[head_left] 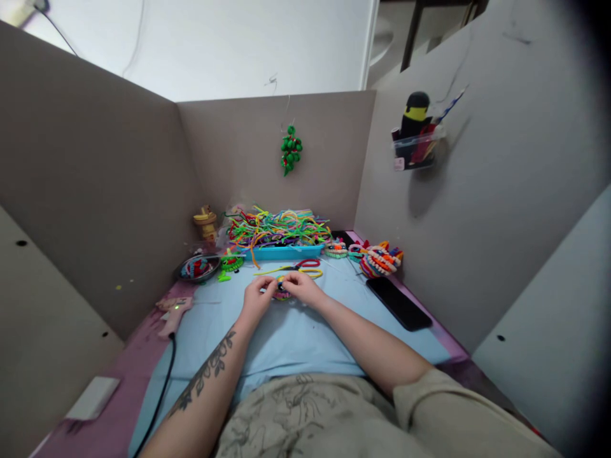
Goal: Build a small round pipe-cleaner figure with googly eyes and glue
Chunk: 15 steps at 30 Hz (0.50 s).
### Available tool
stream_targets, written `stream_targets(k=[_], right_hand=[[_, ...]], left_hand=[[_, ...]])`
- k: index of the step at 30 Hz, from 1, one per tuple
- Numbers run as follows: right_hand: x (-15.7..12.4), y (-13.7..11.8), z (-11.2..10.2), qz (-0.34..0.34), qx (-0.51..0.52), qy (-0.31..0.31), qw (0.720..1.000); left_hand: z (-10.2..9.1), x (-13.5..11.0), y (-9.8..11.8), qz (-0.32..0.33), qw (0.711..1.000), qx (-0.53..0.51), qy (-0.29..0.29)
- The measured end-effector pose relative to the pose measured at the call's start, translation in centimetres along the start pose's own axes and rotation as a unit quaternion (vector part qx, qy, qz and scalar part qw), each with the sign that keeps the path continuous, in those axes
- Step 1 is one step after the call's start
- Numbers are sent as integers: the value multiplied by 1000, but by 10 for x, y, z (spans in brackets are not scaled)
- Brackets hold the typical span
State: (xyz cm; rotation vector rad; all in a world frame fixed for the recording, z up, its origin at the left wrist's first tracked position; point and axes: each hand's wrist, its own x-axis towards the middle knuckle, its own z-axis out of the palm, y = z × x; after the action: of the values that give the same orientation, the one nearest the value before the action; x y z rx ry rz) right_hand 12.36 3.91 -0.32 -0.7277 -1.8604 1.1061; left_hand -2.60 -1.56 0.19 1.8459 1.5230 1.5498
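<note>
My left hand (256,297) and my right hand (301,287) meet over a light blue mat (286,337), both pinching a small coiled pipe-cleaner piece (281,291) of pink, yellow and dark colours. A yellow pipe cleaner (312,273) trails from it toward the back. Red-handled scissors (305,263) lie just behind my hands. A blue tray (281,252) heaped with several coloured pipe cleaners (277,228) stands further back.
A black phone (398,303) lies at right. Finished colourful coiled pieces (379,259) sit at back right. A dark bowl (198,267) and a pink glue gun (172,313) with a black cord are at left. Grey partition walls enclose the desk; a green ornament (290,149) hangs behind.
</note>
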Motion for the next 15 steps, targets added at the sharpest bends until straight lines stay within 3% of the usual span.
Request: stream_targets(k=[5, 9, 15], right_hand=[[1, 6, -1, -58, -90, -20, 994], [2, 8, -1, -63, -128, -4, 990], [1, -3, -1, 3, -29, 10, 1000]], left_hand=[[-1, -1, -4, 37, 997, 54, -42], [1, -2, -10, 33, 995, 76, -59], [2, -1, -2, 8, 997, 59, -39]])
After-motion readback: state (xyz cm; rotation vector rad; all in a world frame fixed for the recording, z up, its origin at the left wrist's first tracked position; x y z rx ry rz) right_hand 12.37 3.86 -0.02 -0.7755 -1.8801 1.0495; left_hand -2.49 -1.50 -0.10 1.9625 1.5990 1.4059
